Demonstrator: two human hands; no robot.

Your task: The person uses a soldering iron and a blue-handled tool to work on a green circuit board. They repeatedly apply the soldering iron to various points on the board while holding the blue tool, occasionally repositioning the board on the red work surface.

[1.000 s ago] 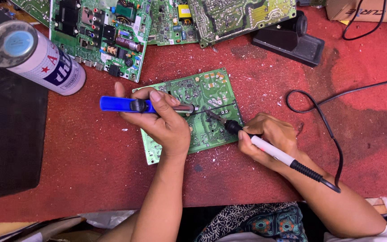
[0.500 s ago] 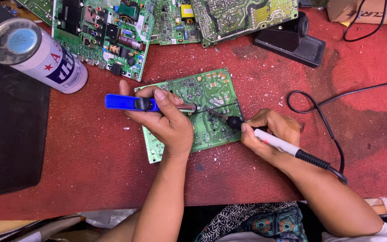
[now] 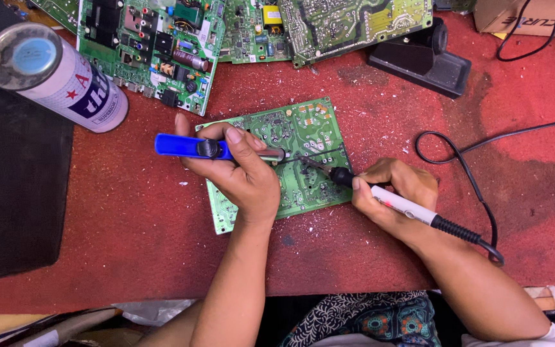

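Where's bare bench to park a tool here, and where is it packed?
Free: red mat between the black pad and the left hand; also right of the cord loop. Crowded: top edge, with stacked boards, spray can, black stand, and around the green board under the right hand.

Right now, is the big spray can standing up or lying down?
Lying down. The spray can rests on its side on the red table, its round end facing the camera.

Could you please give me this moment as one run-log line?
left hand: holds blue suction pump | right hand: holds soldering iron | both tips over green circuit board | surface: red table
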